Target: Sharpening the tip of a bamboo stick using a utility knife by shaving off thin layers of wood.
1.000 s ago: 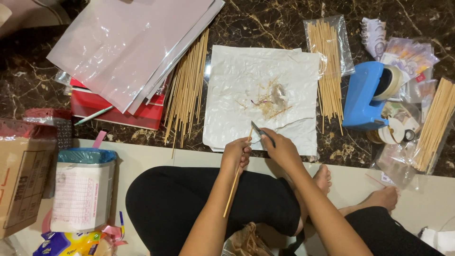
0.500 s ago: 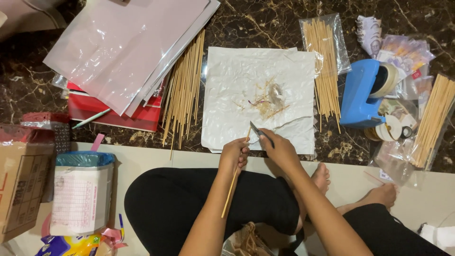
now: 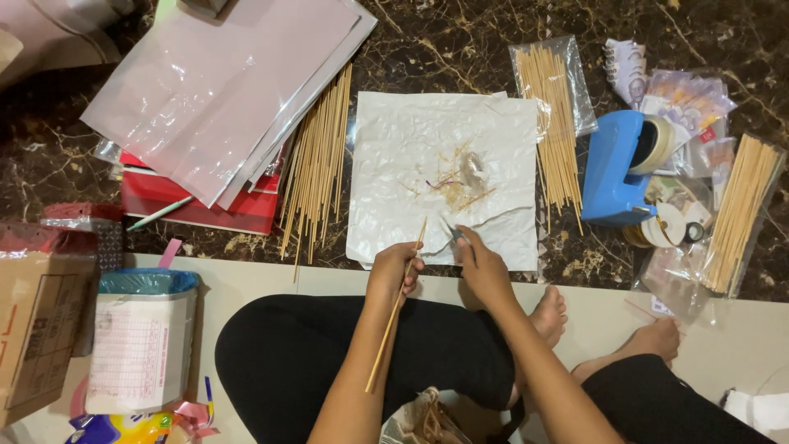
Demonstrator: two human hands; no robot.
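Over the white sheet (image 3: 411, 164), my left hand (image 3: 393, 271) grips a stick (image 3: 396, 308); my right hand (image 3: 481, 267) pinches a small blade (image 3: 449, 228).

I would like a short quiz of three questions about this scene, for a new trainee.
1. True or false: the left hand holds a thin wooden stick.
2. On which does the right hand rest: A) crumpled white sheet, B) blue tape dispenser, C) red folder?
3. What lies between the white sheet and the pink glossy sheets?

Key: 1 true; 2 A; 3 a loose bundle of wooden sticks.
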